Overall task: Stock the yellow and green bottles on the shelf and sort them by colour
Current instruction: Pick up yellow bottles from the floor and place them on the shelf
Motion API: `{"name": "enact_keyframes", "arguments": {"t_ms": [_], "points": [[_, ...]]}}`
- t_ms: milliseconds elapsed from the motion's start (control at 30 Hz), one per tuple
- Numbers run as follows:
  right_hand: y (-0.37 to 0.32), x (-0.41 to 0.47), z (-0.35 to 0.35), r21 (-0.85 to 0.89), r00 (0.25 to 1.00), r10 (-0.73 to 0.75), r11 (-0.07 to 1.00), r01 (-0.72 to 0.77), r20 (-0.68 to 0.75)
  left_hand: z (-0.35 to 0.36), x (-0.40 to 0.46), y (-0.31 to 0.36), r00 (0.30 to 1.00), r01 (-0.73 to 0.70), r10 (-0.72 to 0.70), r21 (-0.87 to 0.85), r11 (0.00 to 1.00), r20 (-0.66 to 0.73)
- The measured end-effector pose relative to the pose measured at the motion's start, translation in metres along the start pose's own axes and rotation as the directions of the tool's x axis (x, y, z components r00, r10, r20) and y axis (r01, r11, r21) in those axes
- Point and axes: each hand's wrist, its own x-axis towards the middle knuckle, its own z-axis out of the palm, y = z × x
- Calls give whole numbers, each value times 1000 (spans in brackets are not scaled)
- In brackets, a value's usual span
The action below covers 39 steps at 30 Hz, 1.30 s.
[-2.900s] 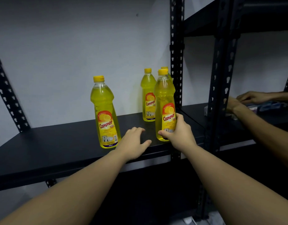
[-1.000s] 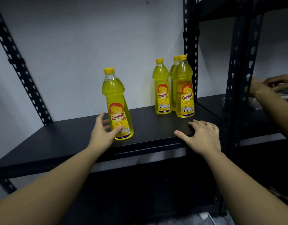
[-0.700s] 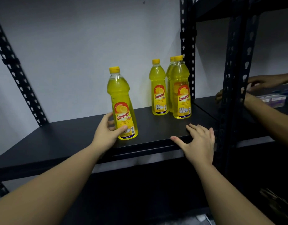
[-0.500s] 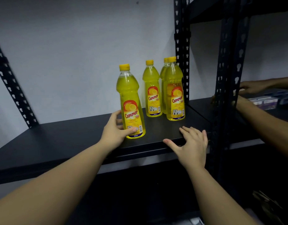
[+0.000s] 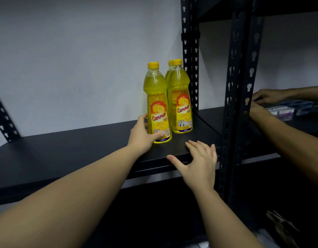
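Black shelf, grey wall. 3 yellow bottles visible; left hand holds one bottle; right hand flat, grip wide.

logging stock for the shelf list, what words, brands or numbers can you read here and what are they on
"Cammer": red brand name on the label of the yellow plastic bottle that the left hand grips.
"Cammer": same brand on the label of the front yellow bottle to its right.
"LEMON": below the brand on both labels, faint.
Smaller print, barcodes and volume: too small to read.

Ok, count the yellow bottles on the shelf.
3 show: one gripped by the left hand, the held bottle; the front bottle beside it; a third's cap behind. More may be hidden.
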Motion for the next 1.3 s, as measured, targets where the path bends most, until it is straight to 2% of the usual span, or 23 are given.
{"name": "enact_keyframes", "arguments": {"t_ms": [533, 833, 900, 1100, 1200, 1300], "points": [[1, 1, -3, 44, 1000, 2, 999, -2, 0, 13, 31, -2, 997, 72, -72, -4, 997, -8], [-4, 3, -16, 56, 995, 22, 998, -27, 96, 0, 24, 9, 988, 143, -150, 174, 974, 29], [-5, 1, -22, 78, 994, 27, 996, -35, 110, -5, 8, 13, 993, 105, -114, 214, 971, 31], [-25, -25, -28, 129, 995, 26, 991, -38, 92, -35, -76, 14, 989, -143, 144, 302, 942, 17], [-44, -49, -25, 136, 994, 19, 990, -34, 108, -50, -122, -2, 965, -231, 254, 264, 936, -59], [-61, -77, -23, 156, 990, 16, 987, -38, 141, -54, -166, -30, 958, -230, 254, 169, 958, -135]]}}
